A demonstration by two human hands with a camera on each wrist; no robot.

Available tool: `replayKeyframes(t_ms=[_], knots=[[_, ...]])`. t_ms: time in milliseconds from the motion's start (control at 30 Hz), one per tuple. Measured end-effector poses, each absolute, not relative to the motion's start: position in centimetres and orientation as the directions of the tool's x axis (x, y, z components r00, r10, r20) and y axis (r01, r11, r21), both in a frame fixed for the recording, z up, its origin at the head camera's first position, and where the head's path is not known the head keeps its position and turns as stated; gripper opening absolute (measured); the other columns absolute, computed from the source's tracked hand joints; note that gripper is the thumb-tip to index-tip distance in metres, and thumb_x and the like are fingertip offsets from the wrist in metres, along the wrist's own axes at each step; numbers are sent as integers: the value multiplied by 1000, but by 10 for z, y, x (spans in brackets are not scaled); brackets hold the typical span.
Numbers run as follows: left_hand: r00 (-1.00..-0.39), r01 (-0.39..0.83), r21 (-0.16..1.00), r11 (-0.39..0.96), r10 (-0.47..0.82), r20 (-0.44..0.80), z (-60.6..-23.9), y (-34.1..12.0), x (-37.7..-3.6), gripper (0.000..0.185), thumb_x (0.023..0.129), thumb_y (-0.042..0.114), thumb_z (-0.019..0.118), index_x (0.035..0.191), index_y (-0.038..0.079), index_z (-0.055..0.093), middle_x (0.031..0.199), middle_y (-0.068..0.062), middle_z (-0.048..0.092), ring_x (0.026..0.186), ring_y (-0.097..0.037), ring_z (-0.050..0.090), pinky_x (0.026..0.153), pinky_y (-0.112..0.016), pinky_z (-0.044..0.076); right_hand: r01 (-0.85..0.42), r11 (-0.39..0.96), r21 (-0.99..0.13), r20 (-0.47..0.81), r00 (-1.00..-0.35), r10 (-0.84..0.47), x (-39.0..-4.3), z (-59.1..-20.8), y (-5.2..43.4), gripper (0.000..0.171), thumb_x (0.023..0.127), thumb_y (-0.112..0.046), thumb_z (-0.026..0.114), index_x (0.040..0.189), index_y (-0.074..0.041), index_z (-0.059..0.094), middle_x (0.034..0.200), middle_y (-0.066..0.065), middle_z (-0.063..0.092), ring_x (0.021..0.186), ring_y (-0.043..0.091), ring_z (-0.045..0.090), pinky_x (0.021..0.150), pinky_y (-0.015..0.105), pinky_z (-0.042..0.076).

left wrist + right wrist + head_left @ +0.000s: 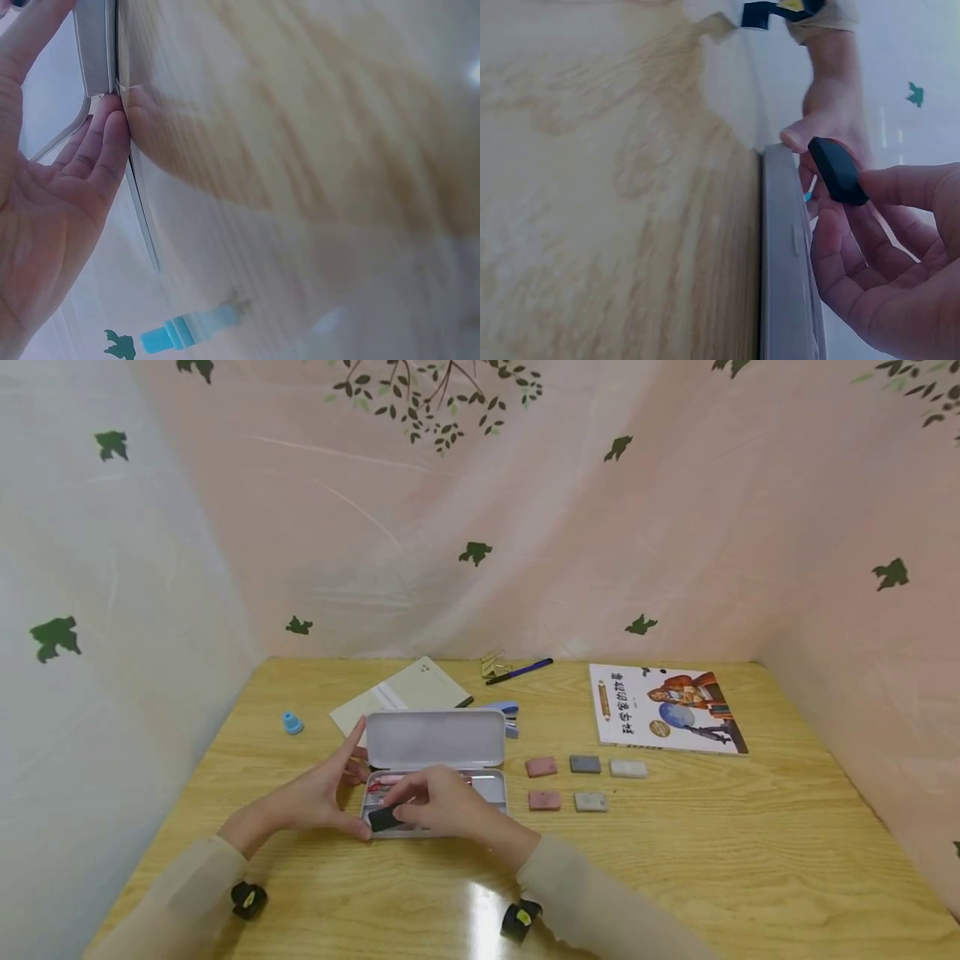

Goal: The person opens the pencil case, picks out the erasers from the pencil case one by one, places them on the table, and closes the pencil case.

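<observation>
An open white pencil case [435, 739] sits on the wooden table, lid upright, a pink pen inside. My right hand [438, 802] pinches a black eraser [385, 818] over the case's near left corner; the right wrist view shows the black eraser [837, 171] between thumb and fingers beside the case wall [784, 255]. My left hand [322, 793] steadies the case's left end, fingers straight on the lid and thumb at the base. In the left wrist view the left hand's fingers [101, 142] press flat against the case edge [96, 45].
Several erasers, pink [542, 767], grey [585, 764] and white [627, 768], lie right of the case. A book [663, 708] lies at the back right. A notebook [405, 693], stapler [504, 710], blue pen [519, 671], clips [492, 662] and a blue cap [292, 722] lie behind.
</observation>
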State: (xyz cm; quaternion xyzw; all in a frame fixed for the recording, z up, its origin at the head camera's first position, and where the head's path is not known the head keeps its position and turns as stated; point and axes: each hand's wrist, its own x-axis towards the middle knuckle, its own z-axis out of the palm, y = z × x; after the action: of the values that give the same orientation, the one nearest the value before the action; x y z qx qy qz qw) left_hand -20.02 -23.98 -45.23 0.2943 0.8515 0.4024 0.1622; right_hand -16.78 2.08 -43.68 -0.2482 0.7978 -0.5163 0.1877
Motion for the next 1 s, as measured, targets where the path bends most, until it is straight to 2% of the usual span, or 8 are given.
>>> replayKeyframes(t_ms=[133,300,500,667,767,900,1000], knots=[[-775,375,775,509,631,-39,-452,-240,-201,144,71,34,94,161,23,-18,143,-16,43,120,-25,55,106,-40,47,-68,292,-954,-119,-808,-577,-168,-431,29,12,93,-7,72,101,-13,78,95,-9,73,72,9,63,61,23,55],[-774,360,780,511,630,-56,-450,-238,-201,143,72,33,94,161,25,-18,144,-16,42,122,-26,55,107,-43,46,31,250,-968,-176,-792,-585,-171,-429,44,14,94,-14,73,108,-10,76,101,-4,72,83,16,67,69,34,61],[-781,351,776,524,621,-66,-448,-238,-200,144,72,32,94,161,22,-18,144,-16,43,121,-26,55,107,-40,47,95,151,-984,-170,-761,-626,-179,-424,72,26,97,-12,70,119,0,71,108,4,72,86,25,68,69,38,62],[-783,354,771,530,618,-65,-446,-238,-200,145,70,33,95,161,17,-18,145,-17,43,121,-25,55,107,-40,47,163,135,-977,-211,-787,-580,-184,-415,98,30,97,-14,71,122,1,68,111,8,71,92,25,69,73,38,62],[-783,355,773,525,619,-62,-446,-238,-200,146,70,34,95,161,16,-17,144,-17,43,120,-25,56,106,-39,47,165,153,-974,-222,-807,-546,-185,-409,114,33,96,-18,72,124,-1,68,117,9,69,99,28,69,78,40,61],[-780,362,777,515,624,-50,-447,-238,-199,146,69,34,96,161,15,-17,143,-17,44,120,-25,56,106,-38,48,170,153,-973,-225,-828,-513,-184,-401,139,35,96,-18,72,125,-1,67,121,10,68,100,29,70,85,45,60],[-779,363,780,510,625,-46,-448,-238,-199,147,69,34,96,161,17,-18,143,-17,44,120,-25,56,106,-38,48,176,144,-974,-225,-835,-502,-182,-397,159,35,97,-17,71,127,1,65,120,13,68,100,33,69,82,42,61]])
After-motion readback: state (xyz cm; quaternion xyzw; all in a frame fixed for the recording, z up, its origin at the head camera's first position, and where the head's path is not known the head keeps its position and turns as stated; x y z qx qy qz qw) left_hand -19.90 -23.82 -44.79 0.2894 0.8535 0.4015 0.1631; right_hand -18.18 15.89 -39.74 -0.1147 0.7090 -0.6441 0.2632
